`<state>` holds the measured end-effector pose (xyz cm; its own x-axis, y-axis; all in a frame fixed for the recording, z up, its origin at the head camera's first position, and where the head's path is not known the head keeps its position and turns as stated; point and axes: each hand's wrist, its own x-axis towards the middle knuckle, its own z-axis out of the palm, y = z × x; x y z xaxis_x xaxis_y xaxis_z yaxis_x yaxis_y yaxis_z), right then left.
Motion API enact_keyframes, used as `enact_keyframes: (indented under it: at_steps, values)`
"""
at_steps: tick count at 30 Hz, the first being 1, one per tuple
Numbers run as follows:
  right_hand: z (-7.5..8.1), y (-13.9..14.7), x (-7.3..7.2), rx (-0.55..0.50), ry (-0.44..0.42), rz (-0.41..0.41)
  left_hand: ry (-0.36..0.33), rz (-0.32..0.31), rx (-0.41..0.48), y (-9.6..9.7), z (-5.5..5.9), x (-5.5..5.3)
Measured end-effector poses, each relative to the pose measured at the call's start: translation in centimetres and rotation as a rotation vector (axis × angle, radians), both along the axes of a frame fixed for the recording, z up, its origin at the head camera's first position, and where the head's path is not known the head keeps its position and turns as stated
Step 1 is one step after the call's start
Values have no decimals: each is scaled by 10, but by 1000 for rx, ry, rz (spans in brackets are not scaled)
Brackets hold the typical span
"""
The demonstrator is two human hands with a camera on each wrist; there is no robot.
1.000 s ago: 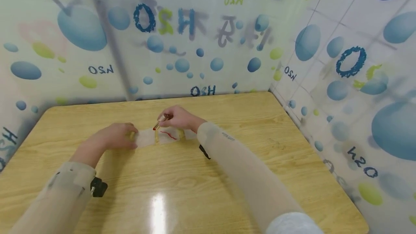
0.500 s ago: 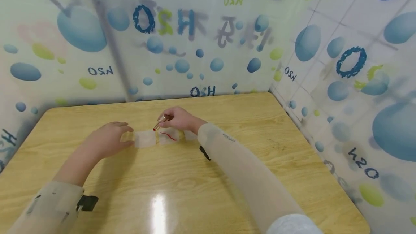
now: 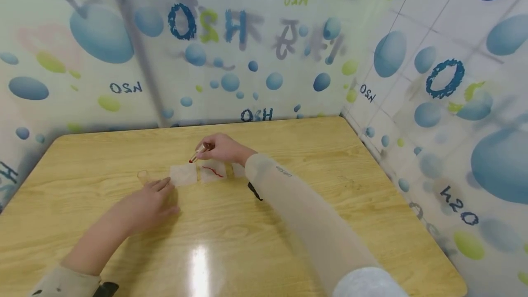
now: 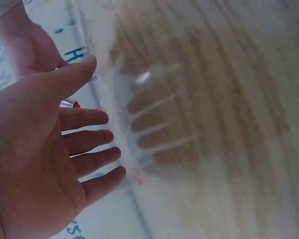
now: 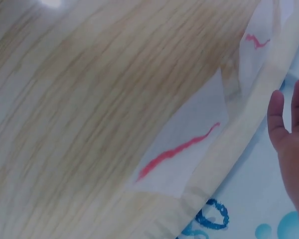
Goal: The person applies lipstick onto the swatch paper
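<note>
In the head view my right hand [image 3: 221,147] pinches a lipstick [image 3: 198,152] with a gold-toned tube. Its red tip is by the top right corner of the left white paper square [image 3: 183,174]. That square bears no mark. My left hand [image 3: 150,207] lies spread with its fingertips at the square's lower left corner. In the left wrist view its fingers are apart and hold nothing. Right of it, the middle square [image 3: 213,171] carries a red line. In the right wrist view a nearer paper square [image 5: 184,144] also has a red stroke, and part of my right hand shows at the edge.
A small clear ring-shaped thing [image 3: 143,176] lies left of the squares. Yellowish strips [image 3: 199,173] sit between the squares. The wooden table [image 3: 297,223] ends at patterned walls [image 3: 255,95] at the back and right.
My left hand has let go of the small clear thing at the row's left end and moved down toward me, fingers spread. My right hand with the lipstick has shifted slightly left.
</note>
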<state>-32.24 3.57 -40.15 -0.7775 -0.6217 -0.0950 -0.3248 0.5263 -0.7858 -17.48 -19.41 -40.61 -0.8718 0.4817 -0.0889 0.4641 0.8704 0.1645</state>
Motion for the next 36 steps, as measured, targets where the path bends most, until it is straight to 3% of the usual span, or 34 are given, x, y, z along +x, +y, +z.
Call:
enact_keyframes:
  at_steps: [8,13,22,26,31,36]
  values:
    - [-16,-18,-5,56,19,33,-52,33,-5,1,-11,6]
    - [-16,-26,-5,68,-21,31,-77,27,32,1,-9,10]
    - [-15,-45,-2,86,-11,27,-134,42,58,0,-8,15]
    - [-17,-50,-1,80,-22,6,-157,32,50,0,-9,19]
    - [-20,-53,-4,96,32,22,-182,24,23,2,-8,21]
    - [-21,-56,-1,80,-11,-7,-181,21,16,3,-9,21]
